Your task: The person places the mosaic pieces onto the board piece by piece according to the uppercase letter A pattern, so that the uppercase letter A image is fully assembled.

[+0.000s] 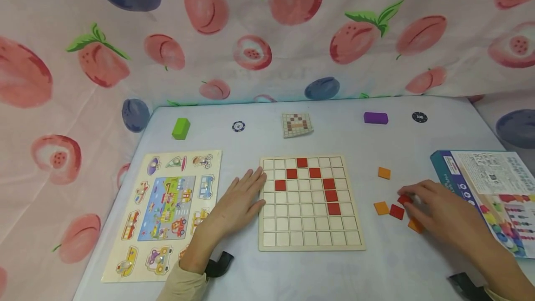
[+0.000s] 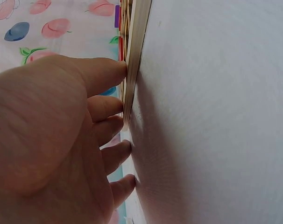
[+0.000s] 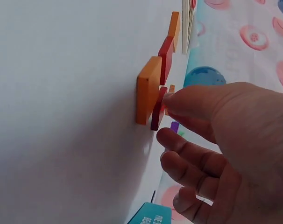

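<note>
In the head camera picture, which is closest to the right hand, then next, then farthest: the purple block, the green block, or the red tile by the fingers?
From the right hand:
1. Red tile, right at the fingertips, on the table's right side.
2. Purple block, farther back, near the table's far edge.
3. Green block, far across on the left, beyond the grid board.

A vehicle puzzle (image 1: 165, 210) is lying left of the purple block (image 1: 375, 118); a green block (image 1: 181, 128) is sitting farther left.
</note>
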The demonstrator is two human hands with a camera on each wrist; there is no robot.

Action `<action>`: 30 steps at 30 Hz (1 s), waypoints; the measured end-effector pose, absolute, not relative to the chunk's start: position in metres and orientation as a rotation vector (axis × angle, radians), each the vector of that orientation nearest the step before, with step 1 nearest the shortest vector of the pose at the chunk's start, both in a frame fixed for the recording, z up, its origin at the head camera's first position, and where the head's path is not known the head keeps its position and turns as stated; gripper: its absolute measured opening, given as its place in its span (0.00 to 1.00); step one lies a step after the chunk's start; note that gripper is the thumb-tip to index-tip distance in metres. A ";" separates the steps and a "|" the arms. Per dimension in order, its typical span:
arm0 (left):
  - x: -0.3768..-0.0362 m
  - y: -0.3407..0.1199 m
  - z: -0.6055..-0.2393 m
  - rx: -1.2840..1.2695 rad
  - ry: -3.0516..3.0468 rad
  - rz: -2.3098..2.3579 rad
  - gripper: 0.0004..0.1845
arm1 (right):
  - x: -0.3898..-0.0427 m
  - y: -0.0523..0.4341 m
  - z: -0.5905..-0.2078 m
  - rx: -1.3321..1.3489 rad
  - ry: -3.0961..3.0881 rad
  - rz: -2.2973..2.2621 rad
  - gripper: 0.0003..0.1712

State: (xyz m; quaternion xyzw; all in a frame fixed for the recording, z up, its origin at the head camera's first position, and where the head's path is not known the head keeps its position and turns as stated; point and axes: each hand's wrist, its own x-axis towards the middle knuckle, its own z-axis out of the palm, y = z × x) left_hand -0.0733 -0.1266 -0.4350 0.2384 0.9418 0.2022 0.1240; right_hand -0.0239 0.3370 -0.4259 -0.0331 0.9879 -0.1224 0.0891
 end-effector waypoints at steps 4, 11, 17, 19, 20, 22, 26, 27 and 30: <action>-0.073 -0.127 -0.435 0.697 2.748 0.593 0.35 | -0.026 0.338 -0.426 -0.074 2.948 -0.341 0.28; -0.073 -0.127 -0.435 0.689 2.744 0.595 0.35 | -0.026 0.337 -0.426 -0.071 2.972 -0.342 0.27; -0.072 -0.127 -0.433 0.692 2.744 0.600 0.35 | -0.026 0.324 -0.424 -0.115 3.003 -0.390 0.28; -0.073 -0.127 -0.433 0.690 2.741 0.601 0.35 | -0.026 0.315 -0.424 -0.147 3.033 -0.397 0.26; -0.073 -0.127 -0.433 0.689 2.739 0.603 0.35 | -0.027 0.310 -0.424 -0.173 3.044 -0.402 0.25; -0.073 -0.127 -0.433 0.690 2.741 0.609 0.35 | -0.028 0.298 -0.424 -0.233 3.067 -0.409 0.24; -0.074 -0.127 -0.433 0.679 2.734 0.592 0.36 | -0.031 0.269 -0.422 -0.363 3.092 -0.431 0.20; -0.074 -0.127 -0.434 0.679 2.735 0.593 0.36 | -0.033 0.261 -0.420 -0.387 3.094 -0.434 0.20; -0.074 -0.127 -0.434 0.673 2.729 0.585 0.36 | -0.037 0.239 -0.419 -0.484 3.106 -0.431 0.19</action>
